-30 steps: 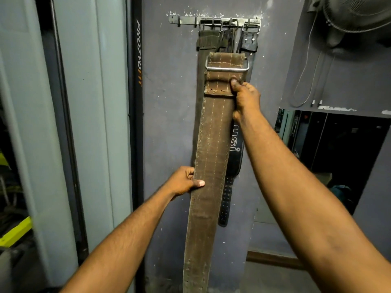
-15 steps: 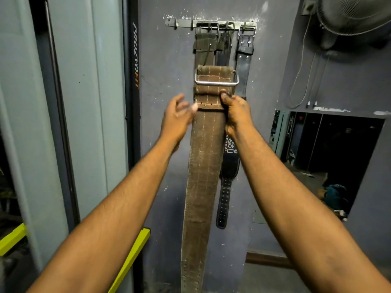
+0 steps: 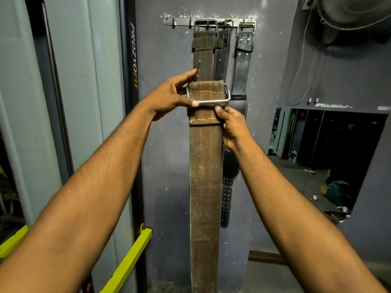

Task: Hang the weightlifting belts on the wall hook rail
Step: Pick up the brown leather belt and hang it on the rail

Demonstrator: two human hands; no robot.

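Grip, left hand (image 3: 169, 96): thumb lay along the lower bar of the steel buckle (image 3: 208, 96), fingers wrapped behind its left side; closed on the buckle. A thin metal prong (image 3: 198, 68) stood up just above the fingertips, probably the buckle's tongue, though its base was hidden by the hand.

Grip, right hand (image 3: 232, 123): pinched the right edge of the brown belt (image 3: 206, 176) just below the buckle, thumb on the stitched fold, fingers behind; closed on the belt.

Belt position: held upright in front of the wall, buckle end up, strap hanging straight down past the lower edge of view. Not on the hook rail (image 3: 211, 21); the buckle sat well below it.

Rail: fixed high on the grey wall. Three belts already hung there: an olive belt (image 3: 203, 53) directly behind the held one, a dark narrow belt (image 3: 221, 56) beside it, a black belt (image 3: 242, 66) at the right end. The left end of the rail looked free.

Risks, as judged:
- Buckle catching on the olive belt during the lift, since they overlapped.
- Loose prong swinging across the buckle opening and blocking the hook.
- Strap weight pulling the buckle off a shallow hook if released before it seated.
- Crowding the occupied hooks and knocking a hung belt down.
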